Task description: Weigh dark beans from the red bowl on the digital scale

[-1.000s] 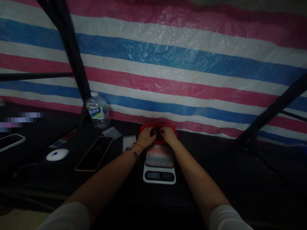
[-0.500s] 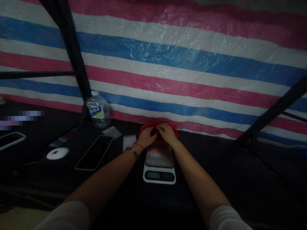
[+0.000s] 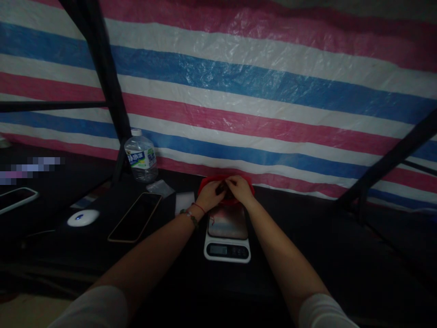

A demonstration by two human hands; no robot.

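Handling was under way at the far end of the scale (image 3: 227, 222), where both hands worked low and close together in a red container (image 3: 202, 183). The left hand (image 3: 211, 194) was curled narrow, its fingers closed, so far as the dim light showed, on a small dark item (image 3: 221, 187). That item lay inside the container's rim, between the two hands. The right hand (image 3: 239, 187) reached in from the other side with its fingertips bunched against or just beside the same item; whether it gripped anything, I could not tell.

As for progress, the work looked part-way through, with both hands engaged and neither withdrawn from the container. How much was done and how much was left could not be judged, since the hands hid most of what lay inside. The container overlapped the scale's far edge in the view, and it was unclear whether it rested on the plate or stood behind it. Figures on the display (image 3: 217, 249) were too faint to read. On the worktop (image 3: 307, 228), a pale flat piece (image 3: 184, 200) lay just beside the left wrist, with a clear plastic bag (image 3: 160, 188) and a phone (image 3: 135, 217) farther left.
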